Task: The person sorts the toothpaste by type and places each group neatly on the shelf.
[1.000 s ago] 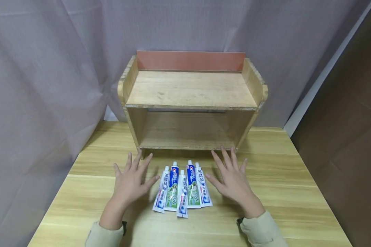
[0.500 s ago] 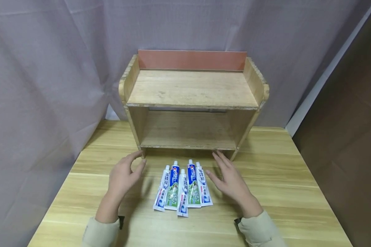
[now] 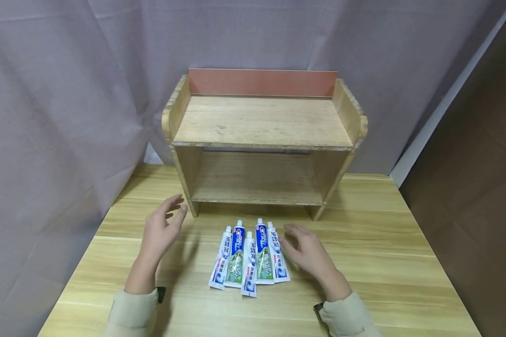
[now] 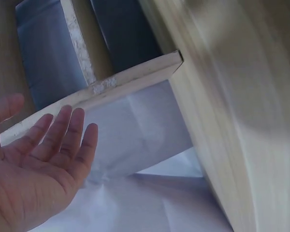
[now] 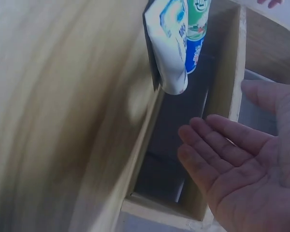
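Observation:
Several toothpaste tubes lie side by side on the wooden table [image 3: 396, 262], caps toward the shelf. Blue-and-green tubes [image 3: 235, 257] alternate with white tubes [image 3: 249, 269]. My right hand [image 3: 309, 252] is beside the rightmost white tube [image 3: 279, 257], fingers loosely bent and holding nothing. In the right wrist view the palm of that hand [image 5: 246, 169] shows bare, apart from the white tube [image 5: 170, 53]. My left hand [image 3: 160, 229] hovers by the shelf's left foot, its fingers relaxed. The left wrist view shows the left hand [image 4: 43, 179] with a bare palm.
A two-tier wooden shelf [image 3: 261, 124] with a reddish back strip [image 3: 261, 83] stands behind the tubes. Grey cloth [image 3: 67, 117] hangs at the back and left. A brown panel [image 3: 472, 187] borders the table on the right.
From spread fingers, both hands have relaxed into a loose bend. The left hand has moved left, away from the tubes; the right has drawn back slightly. The tubes stay in place.

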The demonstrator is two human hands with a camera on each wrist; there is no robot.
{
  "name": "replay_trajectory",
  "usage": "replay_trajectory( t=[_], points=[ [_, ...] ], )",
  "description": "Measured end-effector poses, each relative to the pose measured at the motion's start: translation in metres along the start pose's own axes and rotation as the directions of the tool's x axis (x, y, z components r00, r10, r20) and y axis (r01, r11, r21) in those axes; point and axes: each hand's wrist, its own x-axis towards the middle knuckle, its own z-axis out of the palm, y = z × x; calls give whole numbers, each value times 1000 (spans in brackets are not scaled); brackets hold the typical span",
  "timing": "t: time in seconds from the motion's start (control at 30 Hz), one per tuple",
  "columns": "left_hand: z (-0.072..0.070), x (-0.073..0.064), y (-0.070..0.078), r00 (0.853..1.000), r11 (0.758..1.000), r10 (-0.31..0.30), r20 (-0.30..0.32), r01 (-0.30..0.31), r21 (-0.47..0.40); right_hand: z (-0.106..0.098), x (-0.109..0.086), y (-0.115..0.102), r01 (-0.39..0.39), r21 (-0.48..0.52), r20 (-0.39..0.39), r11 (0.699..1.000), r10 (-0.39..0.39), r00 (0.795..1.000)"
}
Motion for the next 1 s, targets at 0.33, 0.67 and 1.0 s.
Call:
replay_trajectory(
  t=[0.33, 0.67, 1.0],
  points=[
    [-5, 25, 7, 1000, 996, 15, -17, -16, -88, 10, 0, -2, -106, 3, 66, 994, 105, 992],
    [-6, 43, 21, 998, 993, 24, -51, -30, -117, 16, 0, -2, -133, 5, 113, 991, 132, 985],
    [-4, 61, 30, 994, 989, 39, -107, -54, -140, 20, 2, -6, -204, -17, 193, 979, 203, 960]
  ],
)
